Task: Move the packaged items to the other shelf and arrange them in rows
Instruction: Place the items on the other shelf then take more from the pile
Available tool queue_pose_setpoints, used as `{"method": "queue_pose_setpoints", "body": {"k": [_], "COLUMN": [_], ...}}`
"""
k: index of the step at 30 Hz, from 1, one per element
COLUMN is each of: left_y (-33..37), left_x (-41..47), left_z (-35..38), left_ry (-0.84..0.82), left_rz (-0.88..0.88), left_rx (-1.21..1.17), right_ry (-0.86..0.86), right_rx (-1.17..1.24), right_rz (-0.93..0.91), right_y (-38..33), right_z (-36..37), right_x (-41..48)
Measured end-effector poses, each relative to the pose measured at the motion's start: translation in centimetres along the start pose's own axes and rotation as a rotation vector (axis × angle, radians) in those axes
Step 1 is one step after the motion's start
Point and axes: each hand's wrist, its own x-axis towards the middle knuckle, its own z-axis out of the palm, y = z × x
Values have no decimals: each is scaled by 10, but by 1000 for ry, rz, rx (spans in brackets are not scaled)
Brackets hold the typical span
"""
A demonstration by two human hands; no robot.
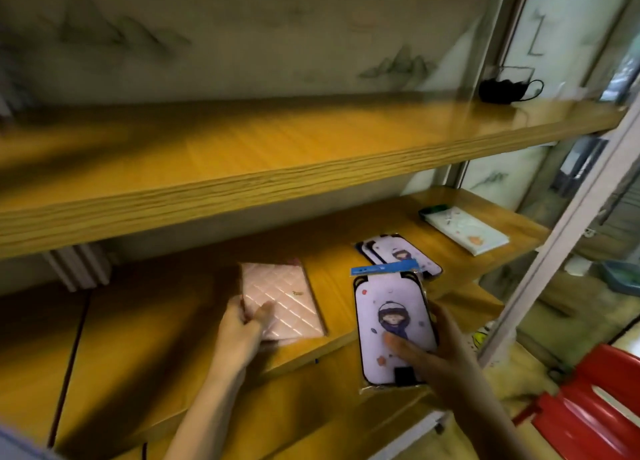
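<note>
My left hand (242, 328) grips the near end of a pink quilted packaged item (280, 296), which lies on the middle wooden shelf (173, 307). My right hand (436, 352) holds a white packaged item with a cartoon figure and a blue header (391, 317), thumb on its front, just over the shelf's front edge. Behind it lie similar cartoon packages (401, 255) in a small overlapping pile. A pale packaged item with a green end (467, 229) lies at the shelf's far right. The upper wooden shelf (277, 144) is bare across its middle.
A black object with a loop (502, 90) sits at the right end of the upper shelf. A white metal upright (568, 224) stands to the right of the shelves. A red plastic stool (595, 400) is at the lower right. A lower shelf board (311, 414) runs beneath my arms.
</note>
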Motion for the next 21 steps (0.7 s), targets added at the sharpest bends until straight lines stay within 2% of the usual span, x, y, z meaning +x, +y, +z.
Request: {"method": "queue_pose_setpoints", "body": {"k": [3,7,10,16,21], "left_y": [2,10,24,48,57], "left_x": [5,8,4,2,-9], "left_z": [4,18,39,86,115], "left_ry": [34,244,244,283,378], "left_rz": [11,168,327,372,324], "left_rx": [103,714,973,1140,1195], "right_ry": [-7,-50,-106,-172,-230], "right_rx": [-25,-76,-68,-160,-401], "right_rz": [28,16,3,-8,-26], "right_y": [3,2,-2,-3,3], "right_z": [-9,-24,-39,-74,-86], "right_x": [26,61,87,148,193]}}
